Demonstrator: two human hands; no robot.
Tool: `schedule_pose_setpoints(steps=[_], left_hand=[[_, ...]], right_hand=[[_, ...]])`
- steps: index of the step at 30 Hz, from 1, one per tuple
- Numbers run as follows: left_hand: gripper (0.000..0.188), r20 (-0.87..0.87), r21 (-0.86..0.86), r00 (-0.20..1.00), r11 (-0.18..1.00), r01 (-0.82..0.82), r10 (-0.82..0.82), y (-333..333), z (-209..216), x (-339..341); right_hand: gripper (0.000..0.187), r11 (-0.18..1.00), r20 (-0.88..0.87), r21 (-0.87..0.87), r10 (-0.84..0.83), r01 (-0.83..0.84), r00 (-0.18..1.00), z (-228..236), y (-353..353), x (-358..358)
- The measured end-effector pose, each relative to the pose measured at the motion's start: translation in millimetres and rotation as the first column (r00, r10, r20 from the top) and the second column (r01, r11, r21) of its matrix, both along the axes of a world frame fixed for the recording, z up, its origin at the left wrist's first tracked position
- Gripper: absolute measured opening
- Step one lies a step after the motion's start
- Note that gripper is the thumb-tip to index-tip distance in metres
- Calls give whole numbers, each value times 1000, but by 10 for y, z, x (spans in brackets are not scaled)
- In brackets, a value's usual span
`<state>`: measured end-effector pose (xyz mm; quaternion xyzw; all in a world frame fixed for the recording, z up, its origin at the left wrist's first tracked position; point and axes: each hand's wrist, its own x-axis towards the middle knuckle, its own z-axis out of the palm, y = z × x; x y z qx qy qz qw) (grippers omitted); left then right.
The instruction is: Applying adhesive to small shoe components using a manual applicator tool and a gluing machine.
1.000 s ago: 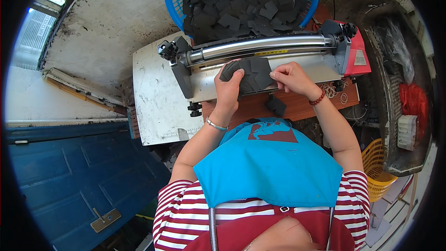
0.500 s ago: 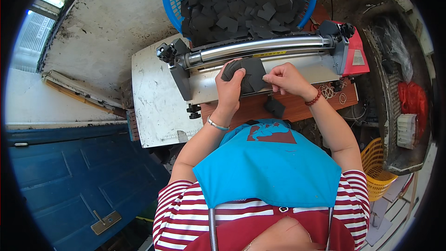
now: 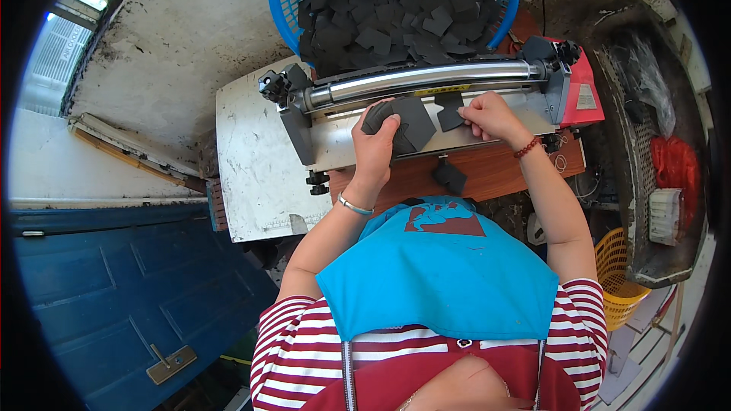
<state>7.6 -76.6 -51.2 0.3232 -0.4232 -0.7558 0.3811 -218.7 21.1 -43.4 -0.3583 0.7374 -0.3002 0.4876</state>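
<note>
My left hand (image 3: 375, 141) is closed round a stack of dark grey flat pieces (image 3: 411, 125), with the thumb pressed on top. Between the thumb and fingers of my right hand (image 3: 491, 117) is a single dark grey piece (image 3: 450, 112) with a notched edge, held apart from the stack to its right. Both hands are over the metal plate (image 3: 335, 139) of a roller machine, just in front of its shiny roller (image 3: 430, 76). Another dark piece (image 3: 449, 176) shows below the plate's front edge, against the brown board.
Behind the machine, a blue basket (image 3: 283, 1) is heaped with similar pieces. The machine's red end housing (image 3: 585, 87) is at right, a white board (image 3: 255, 152) at left. A yellow basket (image 3: 620, 308) stands low at right, and a blue door (image 3: 114, 289) is at left.
My right hand has moved right, drawing a single piece away from the stack. The left hand stays in nearly the same place, still holding the stack.
</note>
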Motion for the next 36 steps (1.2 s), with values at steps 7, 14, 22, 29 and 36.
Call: schedule_pose_setpoints(steps=[7,14,22,29,36], left_hand=[[28,-13,-12,999,999,34,-34,32,-14,-65],[29,-29,-23,998,999,47,-48,-14,-12,-5],[31,-20,32,997,997,77,-76,47,52,-94],[29,-94,115,992,989,91,-80,-31,41,20],[30,13,-52,996,995,85,-85,16,-20,-102]], right_hand=[[34,971,121,-218,130,-102,984,110,-4,411],[40,998,-127,-7,56,-57,990,30,24,-147],[34,964,-14,-236,124,-123,992,88,-17,381],[33,991,131,-67,122,-114,984,115,71,65],[42,994,-13,-78,-82,81,997,60,7,120]])
